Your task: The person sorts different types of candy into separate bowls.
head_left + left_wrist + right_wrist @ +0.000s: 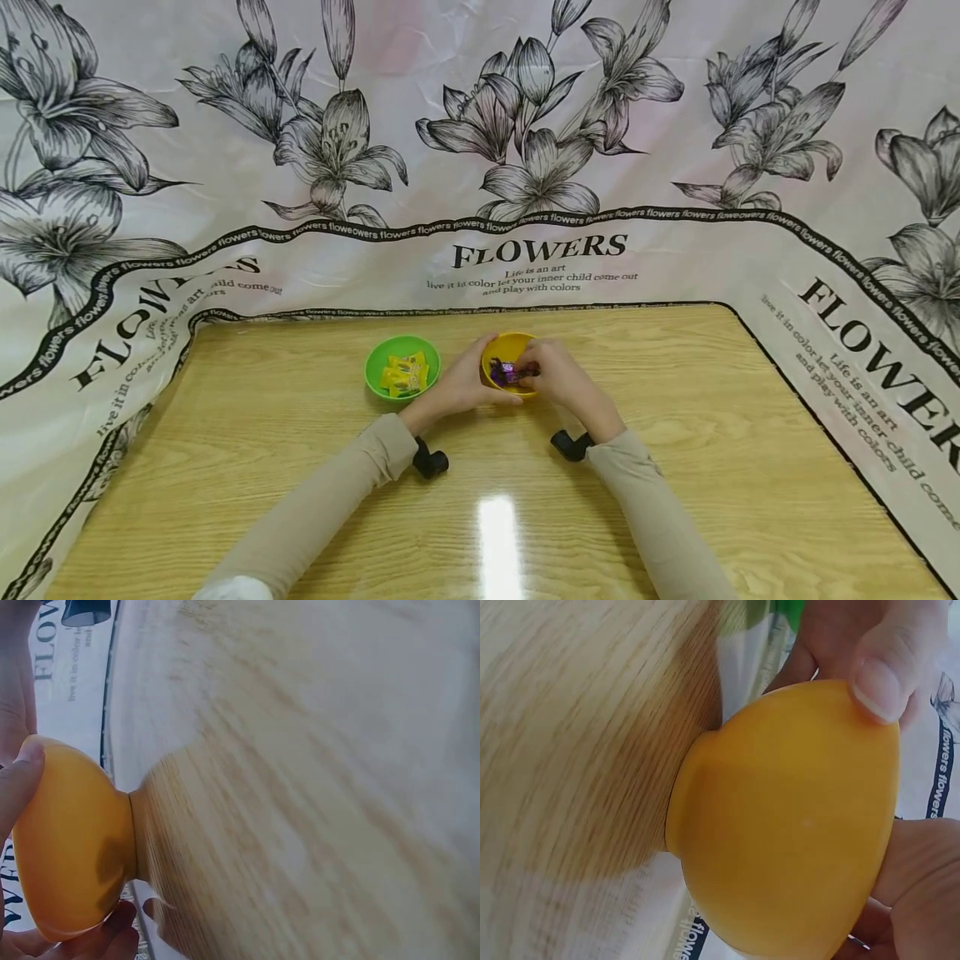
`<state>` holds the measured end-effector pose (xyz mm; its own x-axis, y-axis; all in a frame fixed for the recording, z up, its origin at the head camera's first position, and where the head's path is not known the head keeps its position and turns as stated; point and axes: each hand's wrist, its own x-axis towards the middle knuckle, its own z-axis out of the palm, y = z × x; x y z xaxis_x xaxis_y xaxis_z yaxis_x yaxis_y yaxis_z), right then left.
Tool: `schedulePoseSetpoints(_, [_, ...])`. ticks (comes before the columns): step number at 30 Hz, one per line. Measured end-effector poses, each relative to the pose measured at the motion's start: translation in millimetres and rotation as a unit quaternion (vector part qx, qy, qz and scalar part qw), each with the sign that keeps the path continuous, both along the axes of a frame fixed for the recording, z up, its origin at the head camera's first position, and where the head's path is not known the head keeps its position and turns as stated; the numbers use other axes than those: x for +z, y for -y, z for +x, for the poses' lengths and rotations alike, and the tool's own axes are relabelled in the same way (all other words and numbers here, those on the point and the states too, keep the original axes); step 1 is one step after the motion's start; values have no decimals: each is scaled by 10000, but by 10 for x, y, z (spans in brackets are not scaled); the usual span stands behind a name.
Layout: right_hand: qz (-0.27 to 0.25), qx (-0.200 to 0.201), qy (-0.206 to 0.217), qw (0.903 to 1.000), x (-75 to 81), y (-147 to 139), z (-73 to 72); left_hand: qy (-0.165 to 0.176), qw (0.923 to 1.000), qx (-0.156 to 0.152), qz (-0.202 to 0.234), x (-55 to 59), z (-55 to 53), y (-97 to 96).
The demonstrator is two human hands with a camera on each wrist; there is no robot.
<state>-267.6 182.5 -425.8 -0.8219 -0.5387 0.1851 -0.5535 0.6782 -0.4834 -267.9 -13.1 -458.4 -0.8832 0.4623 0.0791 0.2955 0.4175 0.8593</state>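
On the wooden table stands a yellow-orange bowl [512, 337] holding purple-wrapped candy [507, 372]. My left hand [461, 380] grips this bowl from its left side, thumb at the near rim; the left wrist view shows the thumb and fingers on the bowl's outside [71, 836]. From the right, my right hand [561, 375] reaches over the rim and pinches a purple-wrapped candy inside the bowl. In the right wrist view the bowl's wall [787, 817] hides that candy and most of the right fingertips.
Just left of the yellow bowl is a green bowl [371, 385] with yellow-wrapped candies [406, 375]. A flower-printed cloth [540, 267] borders the table [300, 517] at the back and sides. Black wrist camera mounts [431, 461] sit by both wrists.
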Motion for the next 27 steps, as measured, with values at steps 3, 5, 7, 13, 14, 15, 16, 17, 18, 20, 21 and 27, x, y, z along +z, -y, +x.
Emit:
schedulePoseSetpoints(3, [-82, -38, -20, 10000, 16, -10, 19, 6, 10000, -34, 87, 1, 2, -7])
schedulePoseSetpoints(5, [-120, -34, -13, 9999, 19, -10, 25, 10, 9999, -39, 124, 1, 9, -4])
schedulePoseSetpoints(7, [-207, -71, 65, 9997, 29, -13, 35, 24, 9999, -24, 128, -1, 9, -5])
schedulePoseSetpoints(13, [-630, -256, -30, 9977, 74, -33, 73, 94, 9999, -61, -12, 4, 14, -22])
schedulePoseSetpoints(14, [-677, -257, -97, 9973, 78, -35, 74, 104, 9999, -61, -35, 6, 17, -22])
schedulePoseSetpoints(15, [-746, -241, -149, 9968, 87, -40, 73, 117, 9999, -82, 9, 5, 14, -25])
schedulePoseSetpoints(16, [-795, -217, -170, 9965, 99, -45, 75, 131, 9999, -96, 47, 5, 13, -29])
schedulePoseSetpoints(17, [-822, -209, -180, 9962, 112, -47, 76, 136, 9999, -94, 48, 6, 13, -29])
schedulePoseSetpoints(18, [-854, -200, -202, 9959, 123, -49, 74, 135, 9998, -93, 56, 8, 11, -29])
schedulePoseSetpoints(20, [-910, -210, -233, 9954, 150, -50, 69, 126, 9998, -111, 67, 13, 1, -30])
schedulePoseSetpoints(21, [-939, -216, -240, 9951, 166, -49, 69, 104, 9998, -126, 60, 21, -4, -30])
schedulePoseSetpoints(27, [-1062, -282, -220, 9937, 284, -91, 113, -92, 9981, -180, -574, 192, 21, -25])
